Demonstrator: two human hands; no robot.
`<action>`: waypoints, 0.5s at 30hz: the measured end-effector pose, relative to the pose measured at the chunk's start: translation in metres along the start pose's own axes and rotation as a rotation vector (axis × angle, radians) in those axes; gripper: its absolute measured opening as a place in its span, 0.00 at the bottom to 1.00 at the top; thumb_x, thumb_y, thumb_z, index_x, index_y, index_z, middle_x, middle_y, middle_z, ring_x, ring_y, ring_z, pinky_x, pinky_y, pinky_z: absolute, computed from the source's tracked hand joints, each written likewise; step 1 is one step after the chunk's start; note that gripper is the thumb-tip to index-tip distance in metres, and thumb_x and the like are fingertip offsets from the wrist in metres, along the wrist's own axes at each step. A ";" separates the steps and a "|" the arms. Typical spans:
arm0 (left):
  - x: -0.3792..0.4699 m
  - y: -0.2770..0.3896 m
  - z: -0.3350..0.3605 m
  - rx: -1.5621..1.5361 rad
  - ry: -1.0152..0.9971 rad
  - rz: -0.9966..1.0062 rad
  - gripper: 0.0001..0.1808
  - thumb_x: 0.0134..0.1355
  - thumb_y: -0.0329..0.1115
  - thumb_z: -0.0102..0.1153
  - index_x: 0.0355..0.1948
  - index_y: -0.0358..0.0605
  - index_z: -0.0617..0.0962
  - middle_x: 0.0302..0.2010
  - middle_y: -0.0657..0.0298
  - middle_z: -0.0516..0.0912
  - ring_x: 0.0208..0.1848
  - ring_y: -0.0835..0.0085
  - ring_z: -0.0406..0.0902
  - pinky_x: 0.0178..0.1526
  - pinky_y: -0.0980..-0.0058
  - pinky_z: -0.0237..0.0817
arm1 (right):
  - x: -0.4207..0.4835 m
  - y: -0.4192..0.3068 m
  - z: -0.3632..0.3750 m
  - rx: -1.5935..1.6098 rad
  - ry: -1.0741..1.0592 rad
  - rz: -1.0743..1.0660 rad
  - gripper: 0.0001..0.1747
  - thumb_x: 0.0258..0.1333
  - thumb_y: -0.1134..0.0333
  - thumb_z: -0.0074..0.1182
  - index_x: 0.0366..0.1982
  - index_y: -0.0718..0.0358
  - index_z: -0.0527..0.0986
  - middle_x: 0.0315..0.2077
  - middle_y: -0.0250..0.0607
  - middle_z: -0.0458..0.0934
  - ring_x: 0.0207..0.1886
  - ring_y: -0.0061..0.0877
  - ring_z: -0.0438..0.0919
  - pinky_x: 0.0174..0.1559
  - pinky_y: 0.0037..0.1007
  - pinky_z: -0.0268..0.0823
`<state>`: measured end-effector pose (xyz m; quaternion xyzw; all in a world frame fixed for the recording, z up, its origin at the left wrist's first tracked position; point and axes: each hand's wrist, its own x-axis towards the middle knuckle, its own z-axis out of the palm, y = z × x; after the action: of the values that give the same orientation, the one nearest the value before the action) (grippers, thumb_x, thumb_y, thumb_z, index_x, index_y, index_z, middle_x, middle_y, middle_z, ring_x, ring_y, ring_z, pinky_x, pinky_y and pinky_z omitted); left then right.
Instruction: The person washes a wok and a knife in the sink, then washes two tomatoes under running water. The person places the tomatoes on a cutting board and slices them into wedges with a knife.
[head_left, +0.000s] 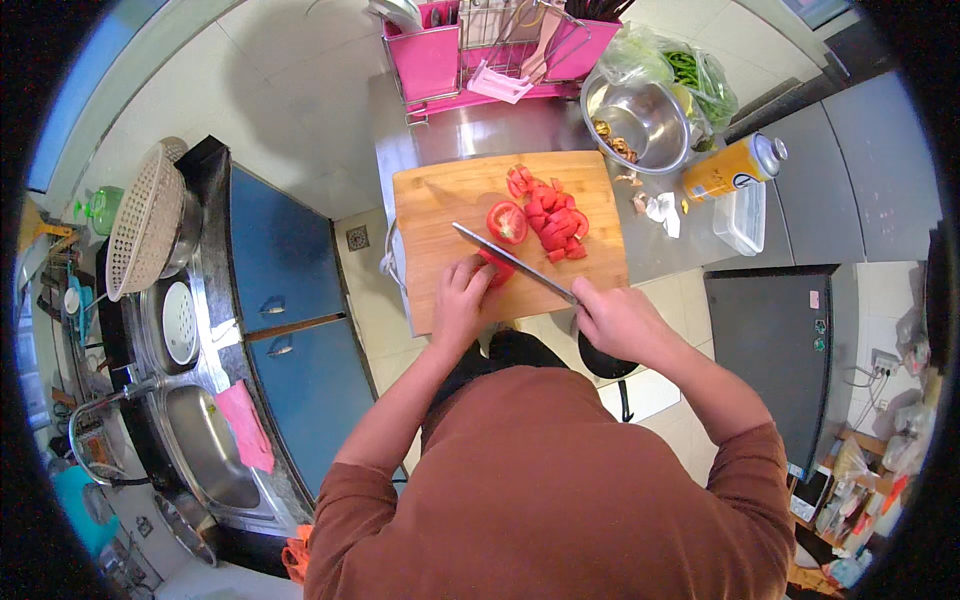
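Observation:
My right hand (619, 315) is closed on the handle of a kitchen knife (517, 262), whose blade slants up and left over a wooden cutting board (442, 202). With bent fingers, my left hand (463, 300) holds a piece of tomato (498, 268) on the board's near part, partly covered by the blade. Just beyond the blade lies a tomato half (507, 223) with its cut face up. A pile of chopped tomato (553, 217) is heaped to its right. Whether the blade's edge touches the held tomato cannot be told.
The board lies on a metal-topped counter (480, 135). Beyond it stand a pink utensil rack (427, 64) and a steel bowl (667, 150) with scraps. Right of the board are crumpled white paper (664, 213), a yellow can (724, 174) and a clear plastic container (741, 221). A sink (214, 442) is at left.

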<state>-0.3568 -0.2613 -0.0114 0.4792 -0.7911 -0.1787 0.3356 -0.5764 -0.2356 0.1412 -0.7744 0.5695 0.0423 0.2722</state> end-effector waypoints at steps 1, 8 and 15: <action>0.000 -0.002 0.001 -0.012 0.012 0.009 0.19 0.48 0.33 0.66 0.42 0.42 0.78 0.45 0.56 0.77 0.49 0.55 0.71 0.51 0.61 0.65 | 0.002 0.000 -0.001 -0.019 -0.028 -0.002 0.09 0.55 0.68 0.45 0.36 0.63 0.64 0.18 0.54 0.75 0.24 0.51 0.76 0.29 0.52 0.66; 0.009 -0.003 -0.005 0.046 0.104 0.058 0.16 0.47 0.34 0.65 0.39 0.50 0.80 0.44 0.64 0.78 0.44 0.60 0.72 0.46 0.65 0.68 | 0.065 -0.004 0.050 0.063 0.087 -0.047 0.09 0.57 0.66 0.44 0.38 0.62 0.63 0.18 0.53 0.76 0.24 0.50 0.77 0.27 0.51 0.66; 0.005 -0.013 -0.004 0.025 0.029 0.013 0.17 0.45 0.35 0.68 0.38 0.49 0.81 0.47 0.62 0.78 0.46 0.60 0.73 0.49 0.66 0.67 | 0.053 0.005 0.025 0.034 -0.021 -0.051 0.09 0.58 0.66 0.44 0.38 0.61 0.63 0.20 0.53 0.75 0.26 0.50 0.77 0.28 0.50 0.66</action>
<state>-0.3470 -0.2719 -0.0145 0.4807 -0.7914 -0.1595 0.3422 -0.5566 -0.2699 0.0983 -0.7836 0.5472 0.0338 0.2923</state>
